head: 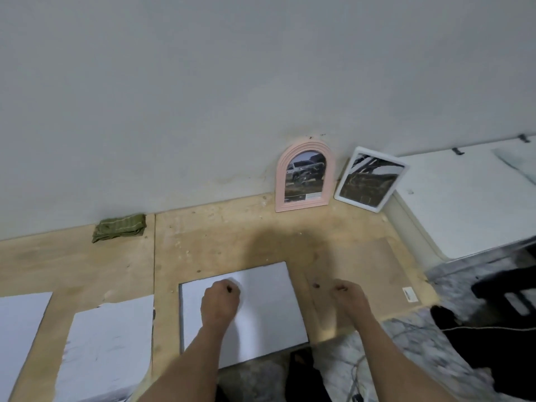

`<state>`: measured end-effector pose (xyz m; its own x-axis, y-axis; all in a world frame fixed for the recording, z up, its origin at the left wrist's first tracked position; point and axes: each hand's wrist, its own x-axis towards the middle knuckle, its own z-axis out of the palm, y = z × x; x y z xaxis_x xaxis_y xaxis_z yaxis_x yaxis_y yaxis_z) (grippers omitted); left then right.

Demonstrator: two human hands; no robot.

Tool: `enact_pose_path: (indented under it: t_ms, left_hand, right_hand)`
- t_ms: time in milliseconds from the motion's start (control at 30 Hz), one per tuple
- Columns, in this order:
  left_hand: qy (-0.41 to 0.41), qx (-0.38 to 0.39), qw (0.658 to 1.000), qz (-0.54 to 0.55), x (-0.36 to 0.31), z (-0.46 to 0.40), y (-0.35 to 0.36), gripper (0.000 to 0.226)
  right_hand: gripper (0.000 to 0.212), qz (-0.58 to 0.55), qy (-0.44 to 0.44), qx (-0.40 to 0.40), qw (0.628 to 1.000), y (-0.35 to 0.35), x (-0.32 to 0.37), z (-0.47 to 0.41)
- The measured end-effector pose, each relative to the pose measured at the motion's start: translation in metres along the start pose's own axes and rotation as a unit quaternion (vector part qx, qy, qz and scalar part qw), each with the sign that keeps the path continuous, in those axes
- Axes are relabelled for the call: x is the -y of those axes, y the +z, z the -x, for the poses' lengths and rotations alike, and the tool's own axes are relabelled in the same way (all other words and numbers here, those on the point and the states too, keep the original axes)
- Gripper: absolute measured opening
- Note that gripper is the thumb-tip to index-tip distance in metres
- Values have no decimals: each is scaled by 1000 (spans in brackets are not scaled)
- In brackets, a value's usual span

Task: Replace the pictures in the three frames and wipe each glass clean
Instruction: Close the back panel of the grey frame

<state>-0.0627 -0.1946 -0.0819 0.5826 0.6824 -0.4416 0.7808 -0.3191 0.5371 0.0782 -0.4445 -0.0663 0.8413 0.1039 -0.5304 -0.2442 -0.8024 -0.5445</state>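
Observation:
A pink arched frame [304,177] with a car picture leans upright against the wall. Beside it on the right leans a white rectangular frame [371,179] holding a dark landscape picture. A white sheet [261,311] with a dark edge along its left side lies flat at the table's front. My left hand [222,298] rests on that sheet with its fingers curled under. My right hand [348,295] hovers with curled fingers over a brown backing board [374,271] lying flat to the right. I see nothing held in either hand.
A folded green cloth [119,227] lies by the wall at the back left. Two more white sheets [107,349] [17,329] lie on the plywood table [217,236] at the front left. A white cabinet top [464,198] adjoins on the right.

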Motion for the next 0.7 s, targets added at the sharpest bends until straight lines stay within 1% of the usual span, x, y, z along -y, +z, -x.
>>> enact_pose_path:
  t_ms: [67, 100, 167, 200, 267, 333, 400, 467, 533, 600, 633, 667, 700]
  left_hand:
    - [12, 36, 999, 5, -26, 3, 16, 30]
    - [20, 60, 998, 9, -42, 3, 27, 26]
    - [24, 116, 993, 20, -72, 2, 52, 20]
    - [20, 145, 989, 23, -85, 1, 64, 19]
    - [4, 190, 981, 23, -111, -2, 93, 25]
    - [-11, 217, 976, 2, -135, -2, 119, 35]
    - [-19, 230, 972, -31, -156, 4, 130, 32]
    - [-29, 216, 974, -58, -169, 4, 143, 33]
    - [-63, 194, 978, -50, -175, 5, 149, 38]
    - [-91, 195, 976, -17, -174, 8, 149, 43]
    - [-107, 200, 974, 7, -170, 7, 150, 47]
    - [-124, 202, 971, 30, -167, 6, 148, 50]
    - [-138, 202, 968, 60, -164, 6, 146, 46]
  right_hand:
    - [14, 11, 15, -3, 1000, -15, -10, -10]
    - [13, 17, 23, -4, 1000, -25, -18, -19]
    - [5, 27, 43, -9, 999, -47, -36, -38]
    - [6, 28, 52, -12, 998, -58, -44, -47]
    - [13, 47, 75, -11, 996, -82, -66, -70]
    - [21, 82, 108, -14, 991, -100, -87, -95]
    - [33, 121, 145, -19, 982, -113, -99, -111]
    - [43, 140, 169, -31, 975, -125, -99, -115]
    - [49, 109, 187, -39, 975, -133, -100, -119]
    - [54, 60, 208, -38, 976, -135, -121, -137]
    - [53, 35, 213, -36, 976, -135, -140, -152]
    - [46, 2, 207, -36, 978, -135, -153, -165]
    - [36, -31, 202, -33, 978, -138, -157, -166]
